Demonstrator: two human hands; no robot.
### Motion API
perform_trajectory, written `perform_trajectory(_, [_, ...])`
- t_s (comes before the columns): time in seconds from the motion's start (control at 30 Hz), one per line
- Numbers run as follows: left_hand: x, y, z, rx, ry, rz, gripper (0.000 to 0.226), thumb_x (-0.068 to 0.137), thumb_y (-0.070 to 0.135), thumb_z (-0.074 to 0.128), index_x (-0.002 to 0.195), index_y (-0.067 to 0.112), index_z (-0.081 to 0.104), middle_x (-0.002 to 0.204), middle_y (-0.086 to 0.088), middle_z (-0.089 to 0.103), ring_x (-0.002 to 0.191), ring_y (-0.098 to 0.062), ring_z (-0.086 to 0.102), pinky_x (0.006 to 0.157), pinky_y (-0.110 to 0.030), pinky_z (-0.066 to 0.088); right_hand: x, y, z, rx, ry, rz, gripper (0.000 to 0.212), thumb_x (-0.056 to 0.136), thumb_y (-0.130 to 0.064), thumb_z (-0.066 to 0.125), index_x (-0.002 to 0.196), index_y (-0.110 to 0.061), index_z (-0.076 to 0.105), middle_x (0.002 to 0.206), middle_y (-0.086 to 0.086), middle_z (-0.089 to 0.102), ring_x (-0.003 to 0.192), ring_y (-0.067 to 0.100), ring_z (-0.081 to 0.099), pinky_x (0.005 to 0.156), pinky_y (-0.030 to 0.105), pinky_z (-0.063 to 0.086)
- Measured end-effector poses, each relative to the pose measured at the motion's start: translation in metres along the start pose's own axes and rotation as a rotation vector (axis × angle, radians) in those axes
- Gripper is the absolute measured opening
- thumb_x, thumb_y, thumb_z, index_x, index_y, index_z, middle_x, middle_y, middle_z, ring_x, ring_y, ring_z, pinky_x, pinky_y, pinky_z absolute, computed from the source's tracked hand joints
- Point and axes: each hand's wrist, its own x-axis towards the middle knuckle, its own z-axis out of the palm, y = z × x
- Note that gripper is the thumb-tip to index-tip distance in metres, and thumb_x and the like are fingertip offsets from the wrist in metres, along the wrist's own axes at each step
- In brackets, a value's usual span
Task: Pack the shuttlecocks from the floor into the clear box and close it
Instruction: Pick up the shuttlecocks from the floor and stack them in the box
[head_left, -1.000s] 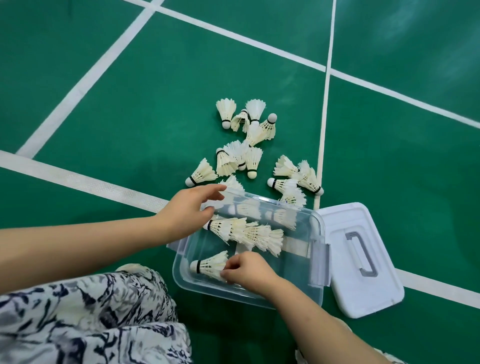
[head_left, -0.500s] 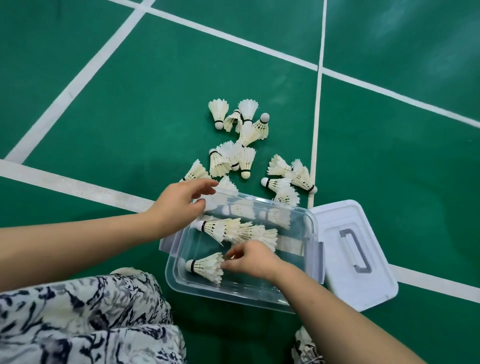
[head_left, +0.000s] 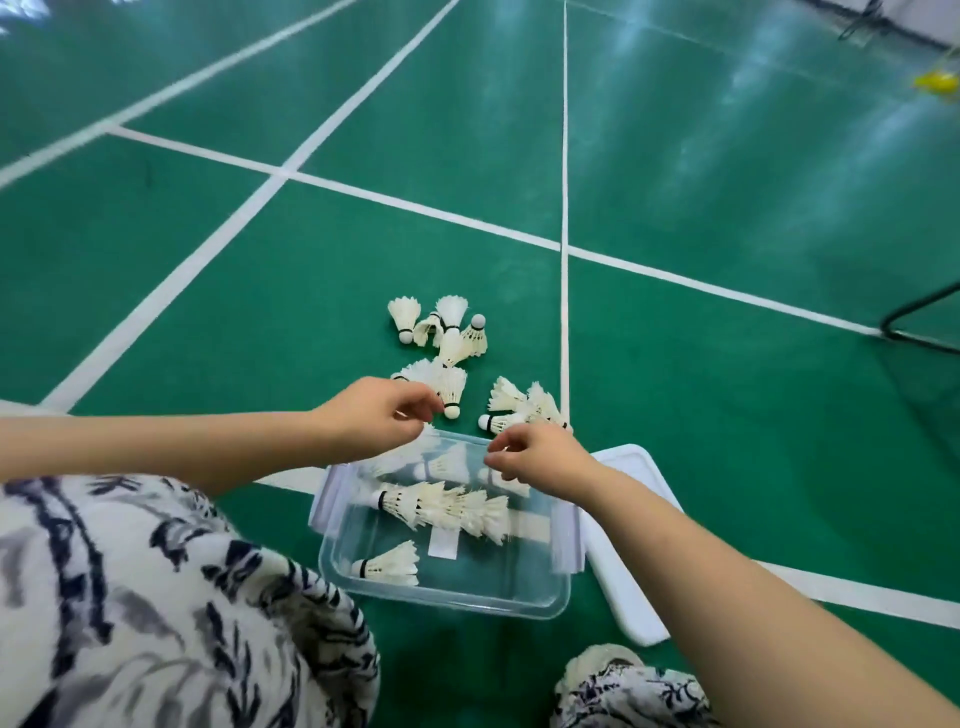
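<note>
- I am looking down at a green floor (head_left: 727, 415) with white lines. Many shuttlecocks lie there in a loose pile (head_left: 452, 332), so I think the packing is only partly done.
- The clear box (head_left: 441, 597) sits open near my knees. A few shuttlecocks are inside it (head_left: 441, 506).
- The white lid (head_left: 631, 587) lies just beside the box on my right. My arm covers a big part of it.
- My left hand (head_left: 369, 418) reaches past the box, fingers curled close at one shuttlecock (head_left: 451, 387). I cannot tell if it grips yet.
- My right hand (head_left: 540, 457) is over the far rim, fingers pinched narrow. I cannot tell if it holds anything.
- Next, I think each hand must grab one and drop it in.
- The far end of the box is blurry.
</note>
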Motion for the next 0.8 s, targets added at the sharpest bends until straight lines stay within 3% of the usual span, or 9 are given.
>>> perform_trajectory(0.17, [-0.018,0.039,-0.041,0.157,-0.046,0.035,0.028,0.086,0.015,0.055,0.112,0.022,0.061,0.105,0.003,0.068,0.102,-0.016,0.062,0.093,-0.026,0.046,-0.031,-0.026,-0.019,-0.083,0.045,-0.074,0.025,0.087,-0.032,0.061,0.103,-0.014,0.068,0.091,0.005,0.069,0.09,0.021,0.066,0.072,0.025,0.048])
perform_trajectory(0.23, [-0.028,0.058,-0.055,0.22,-0.069,0.057,0.027,0.086,0.017,0.055,0.112,0.024,0.061,0.107,0.003,0.068,0.102,-0.015,0.061,0.095,-0.029,0.046,-0.044,-0.034,-0.027,-0.096,0.065,-0.092,0.026,0.088,-0.032,0.061,0.103,-0.012,0.067,0.086,0.003,0.066,0.085,0.02,0.064,0.062,0.022,0.044])
perform_trajectory(0.33, [-0.047,0.082,-0.063,0.349,-0.147,0.086,0.028,0.086,0.022,0.057,0.113,0.024,0.06,0.107,0.002,0.067,0.1,-0.017,0.06,0.095,-0.03,0.046,-0.063,-0.044,-0.036,-0.12,0.092,-0.106,0.026,0.088,-0.031,0.061,0.104,-0.011,0.067,0.081,0.002,0.065,0.076,0.015,0.061,0.061,0.022,0.043])
perform_trajectory(0.4, [-0.058,0.094,-0.063,0.416,-0.199,0.104,0.028,0.086,0.024,0.057,0.114,0.023,0.06,0.101,0.004,0.066,0.094,-0.015,0.058,0.091,-0.027,0.045,-0.074,-0.047,-0.04,-0.148,0.097,-0.11,0.027,0.088,-0.031,0.061,0.104,-0.011,0.068,0.078,0.0,0.066,0.071,0.013,0.059,0.064,0.023,0.047])
perform_trajectory(0.5, [-0.062,0.112,-0.063,0.476,-0.221,0.144,0.028,0.087,0.028,0.056,0.115,0.024,0.06,0.099,0.006,0.064,0.095,-0.015,0.058,0.087,-0.025,0.044,-0.086,-0.049,-0.05,-0.207,0.109,-0.111,0.028,0.088,-0.031,0.06,0.107,-0.012,0.068,0.093,0.005,0.069,0.083,0.017,0.062,0.071,0.024,0.047])
perform_trajectory(0.6, [-0.053,0.116,-0.063,0.527,-0.188,0.166,0.03,0.088,0.029,0.054,0.118,0.024,0.058,0.103,0.004,0.063,0.094,-0.015,0.056,0.082,-0.021,0.04,-0.085,-0.048,-0.063,-0.257,0.135,-0.095,0.03,0.089,-0.032,0.059,0.109,-0.012,0.067,0.107,0.008,0.07,0.09,0.02,0.061,0.076,0.022,0.044])
perform_trajectory(0.8, [0.005,0.096,-0.057,0.597,-0.21,0.113,0.037,0.09,0.03,0.05,0.126,0.024,0.05,0.117,0.0,0.062,0.101,-0.019,0.055,0.087,-0.023,0.04,-0.045,-0.026,-0.082,-0.322,0.175,-0.011,0.032,0.091,-0.03,0.053,0.114,-0.011,0.065,0.12,0.007,0.065,0.111,0.024,0.058,0.09,0.027,0.044])
